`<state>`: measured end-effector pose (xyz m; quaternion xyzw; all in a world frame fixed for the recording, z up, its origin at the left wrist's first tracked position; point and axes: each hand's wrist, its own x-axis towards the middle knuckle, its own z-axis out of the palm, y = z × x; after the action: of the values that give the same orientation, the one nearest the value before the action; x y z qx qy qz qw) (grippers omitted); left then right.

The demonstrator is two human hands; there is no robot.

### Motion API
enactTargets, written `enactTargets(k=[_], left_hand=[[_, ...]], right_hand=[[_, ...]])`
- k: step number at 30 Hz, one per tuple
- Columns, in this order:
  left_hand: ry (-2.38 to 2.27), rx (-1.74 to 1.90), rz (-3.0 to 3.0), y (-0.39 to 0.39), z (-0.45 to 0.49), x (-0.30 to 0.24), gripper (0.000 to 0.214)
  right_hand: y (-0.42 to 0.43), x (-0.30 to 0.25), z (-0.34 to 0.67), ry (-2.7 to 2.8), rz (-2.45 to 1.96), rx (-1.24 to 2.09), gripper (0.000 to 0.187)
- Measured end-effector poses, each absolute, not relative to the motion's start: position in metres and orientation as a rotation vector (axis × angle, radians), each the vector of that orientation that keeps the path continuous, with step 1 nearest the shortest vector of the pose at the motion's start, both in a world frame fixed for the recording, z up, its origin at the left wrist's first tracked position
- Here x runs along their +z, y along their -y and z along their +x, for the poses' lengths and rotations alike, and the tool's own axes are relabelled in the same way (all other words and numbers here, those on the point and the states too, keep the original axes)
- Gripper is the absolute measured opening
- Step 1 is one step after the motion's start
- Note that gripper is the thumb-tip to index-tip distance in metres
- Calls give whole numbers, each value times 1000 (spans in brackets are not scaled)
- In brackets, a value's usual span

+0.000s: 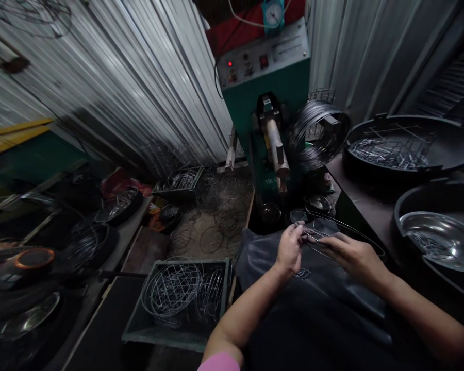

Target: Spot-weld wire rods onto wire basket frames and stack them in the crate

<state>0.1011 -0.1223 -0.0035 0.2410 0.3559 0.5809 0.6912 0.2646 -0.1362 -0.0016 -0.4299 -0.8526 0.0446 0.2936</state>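
Note:
Above my lap, my left hand (290,250) is closed in a pinch on a thin metal wire ring (350,225). My right hand (351,255) has its fingers closed along the wires on the other side. Some wire strands run between the two hands; how they join is too fine to make out. A few small bent wire pieces (302,273) lie on the dark apron (301,324) over my lap. Just beyond the hands stands a green machine (235,103) with a pale cylindrical arm (276,147) pointing toward me.
A wire coil (313,139) hangs beside the machine. At right, a black pan (456,149) holds short wire pieces, and a metal bowl (456,237) sits in another. A green crate (139,322) with wire grids stands left of my lap. Wire rings (211,240) lie on the floor.

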Motion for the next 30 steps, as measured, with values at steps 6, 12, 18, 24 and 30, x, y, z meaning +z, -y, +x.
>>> enactTargets(k=[6,12,18,24,30], left_hand=[[-1086,1366,992,123,67,-26,46],[-1082,1225,1994,104,53,-13,80],[-1030,1165,2381,85,48,7,85],[-1184,1316,2309,86,33,4,61],[-1288,1288,2323,96,14,-12,45]], right_hand=[[129,-3,295,2131,-1199,376,29],[120,11,302,2096,-1147,443,31],[107,36,306,1928,-1125,633,36],[79,31,298,1796,-1107,829,46],[75,3,270,1812,-1093,939,40]])
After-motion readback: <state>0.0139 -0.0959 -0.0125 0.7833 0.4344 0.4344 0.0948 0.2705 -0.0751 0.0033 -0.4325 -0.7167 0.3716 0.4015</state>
